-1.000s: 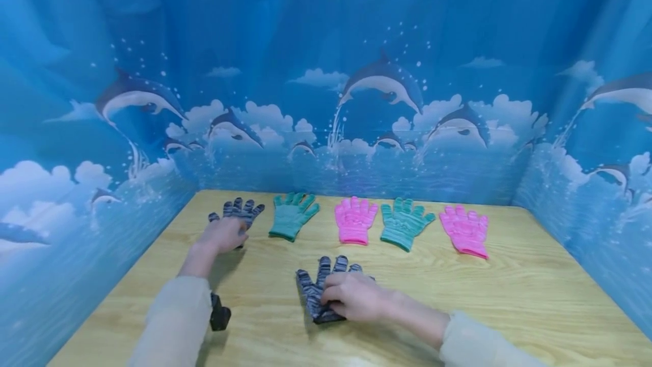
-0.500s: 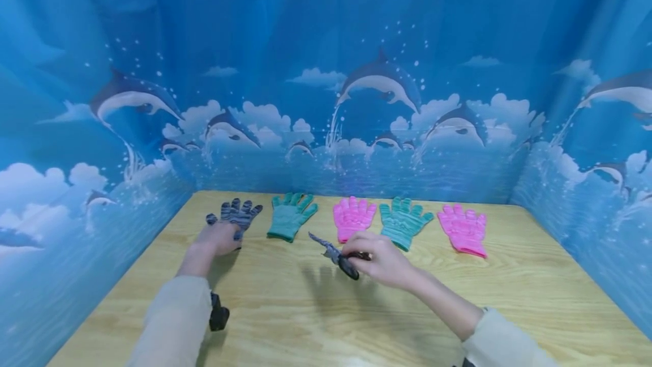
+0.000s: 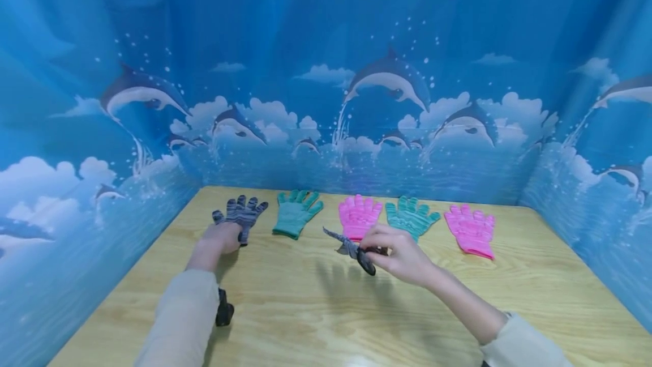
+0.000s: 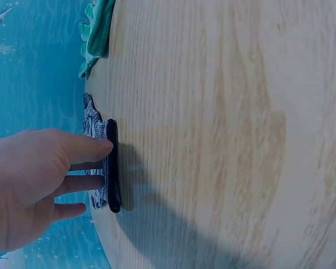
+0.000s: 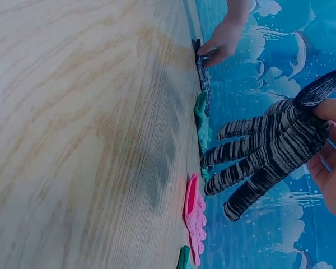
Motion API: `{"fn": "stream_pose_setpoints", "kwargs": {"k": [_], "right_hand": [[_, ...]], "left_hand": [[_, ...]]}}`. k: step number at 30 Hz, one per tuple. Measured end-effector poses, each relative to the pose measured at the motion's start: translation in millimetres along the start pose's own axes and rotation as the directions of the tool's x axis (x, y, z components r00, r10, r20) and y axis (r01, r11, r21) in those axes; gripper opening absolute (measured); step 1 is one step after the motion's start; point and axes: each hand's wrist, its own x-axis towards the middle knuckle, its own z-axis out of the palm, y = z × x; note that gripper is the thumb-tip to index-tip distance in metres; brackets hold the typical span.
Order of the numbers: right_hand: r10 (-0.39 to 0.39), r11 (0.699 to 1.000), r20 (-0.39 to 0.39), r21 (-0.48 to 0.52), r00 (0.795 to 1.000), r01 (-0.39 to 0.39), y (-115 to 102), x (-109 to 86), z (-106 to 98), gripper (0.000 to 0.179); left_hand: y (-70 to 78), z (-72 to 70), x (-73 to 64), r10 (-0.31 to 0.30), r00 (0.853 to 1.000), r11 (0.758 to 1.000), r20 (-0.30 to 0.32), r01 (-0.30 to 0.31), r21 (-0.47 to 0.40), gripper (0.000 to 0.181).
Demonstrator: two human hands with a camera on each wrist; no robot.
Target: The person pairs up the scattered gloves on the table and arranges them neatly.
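Observation:
My right hand (image 3: 399,251) pinches a black-and-grey striped knit glove (image 5: 269,143) by its black cuff, above the table. The glove's fingers hang down and away from my hand in the right wrist view. At the table's far left lies a second striped glove (image 3: 244,214). My left hand (image 3: 219,242) is at its cuff end: in the left wrist view my thumb tip laps over the black cuff (image 4: 112,185), with the other fingers on the glove's upper side. Part of that glove is hidden behind the hand.
Along the back of the wooden table (image 3: 285,310) lie a green glove (image 3: 295,214), a pink glove (image 3: 356,217), another green glove (image 3: 411,218) and another pink glove (image 3: 471,231). A blue dolphin-printed curtain (image 3: 305,27) encloses the back and sides.
My right hand has lifted its striped glove off the table's front middle and carried it up and right. My left hand has stayed at the far-left glove, whose thumb now shows more.

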Motion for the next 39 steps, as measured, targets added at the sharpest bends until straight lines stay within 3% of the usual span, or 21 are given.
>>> {"fn": "stream_pose_setpoints", "kwargs": {"k": [4,18,25,30,39], "right_hand": [[-0.003,1.0,0.009,-0.004,1.0,0.003,-0.4,-0.5,0.3,0.022],[0.005,1.0,0.01,-0.005,1.0,-0.005,-0.8,-0.2,0.4,0.021],[-0.001,1.0,0.011,-0.021,1.0,0.001,0.0,-2.1,-1.6,0.02],[-0.028,0.999,-0.022,-0.045,0.999,0.027,0.4,-4.2,-2.9,0.022],[-0.044,0.999,-0.021,-0.033,0.999,0.043,-1.3,2.1,2.3,0.022]], "left_hand": [[0.2,-0.6,0.1,0.017,1.0,0.999,-0.018,-0.017,0.032,0.012],[-2.6,5.1,-1.3,0.101,0.988,0.993,-0.114,-0.092,0.077,0.021],[-6.5,0.8,2.2,0.082,0.981,0.995,-0.176,-0.092,-0.046,0.017],[-9.7,-10.2,2.6,0.063,0.972,0.977,-0.225,-0.107,-0.185,0.019],[-23.9,-34.9,-16.2,-0.001,0.95,0.939,-0.311,-0.106,-0.326,0.021]]}}
